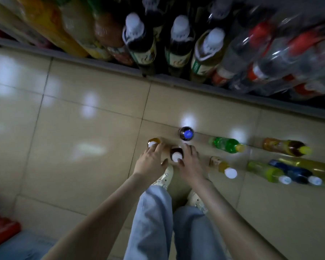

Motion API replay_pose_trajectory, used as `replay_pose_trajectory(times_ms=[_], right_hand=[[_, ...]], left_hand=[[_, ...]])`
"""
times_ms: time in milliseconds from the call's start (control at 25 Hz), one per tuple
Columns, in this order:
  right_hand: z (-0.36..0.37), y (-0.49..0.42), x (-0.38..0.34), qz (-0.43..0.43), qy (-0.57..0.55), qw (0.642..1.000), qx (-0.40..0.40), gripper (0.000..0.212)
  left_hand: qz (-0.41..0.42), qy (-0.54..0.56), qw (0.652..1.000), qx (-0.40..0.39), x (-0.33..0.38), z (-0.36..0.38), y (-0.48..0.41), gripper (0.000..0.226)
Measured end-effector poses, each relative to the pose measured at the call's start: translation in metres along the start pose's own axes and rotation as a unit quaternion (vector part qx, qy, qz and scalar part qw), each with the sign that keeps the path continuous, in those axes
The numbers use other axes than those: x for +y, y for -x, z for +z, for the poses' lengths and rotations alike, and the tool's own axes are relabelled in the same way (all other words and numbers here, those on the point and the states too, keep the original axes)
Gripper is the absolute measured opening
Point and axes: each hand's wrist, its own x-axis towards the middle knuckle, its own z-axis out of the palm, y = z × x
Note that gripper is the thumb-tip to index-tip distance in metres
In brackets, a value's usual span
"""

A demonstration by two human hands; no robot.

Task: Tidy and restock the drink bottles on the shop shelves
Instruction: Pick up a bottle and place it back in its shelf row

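Observation:
Several drink bottles stand on the tiled floor (83,166) below the shelf. My left hand (150,162) reaches down with its fingers stretched onto a white-capped amber bottle (152,143). My right hand (190,164) is beside a dark bottle with a white cap (176,155); its thumb touches that cap and its fingers are spread. That dark bottle stands between my two hands. A dark bottle with a blue cap (186,133) stands just beyond them. Neither hand is curled round a bottle.
To the right stand a green bottle (226,145), an amber one (285,147), a small yellow one (223,167) and several more (293,173). The grey shelf edge (101,60) runs across the top, packed with bottles (178,40). My shoes (166,175) are below my hands. A red pack (2,229) lies bottom left.

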Motion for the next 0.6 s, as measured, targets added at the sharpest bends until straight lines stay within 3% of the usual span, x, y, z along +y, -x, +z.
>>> replay_pose_trajectory(times_ms=[160, 280, 440, 600], right_hand=[[-0.168, 0.082, -0.048, -0.047, -0.108, 0.983, 0.14, 0.053], [-0.297, 0.138, -0.081, -0.108, -0.175, 0.933, 0.296, 0.05], [-0.438, 0.195, -0.111, -0.169, -0.225, 0.859, 0.428, 0.048], [-0.534, 0.209, -0.118, -0.191, -0.22, 0.788, 0.542, 0.053]], left_hand=[[0.053, 0.028, 0.996, 0.06, 0.108, -0.122, 0.048, 0.06], [0.126, 0.045, 0.981, 0.143, 0.199, -0.22, 0.088, 0.053], [0.29, 0.077, 0.905, 0.302, 0.299, -0.332, 0.127, 0.041], [0.38, 0.068, 0.83, 0.402, 0.367, -0.406, 0.136, 0.039]])
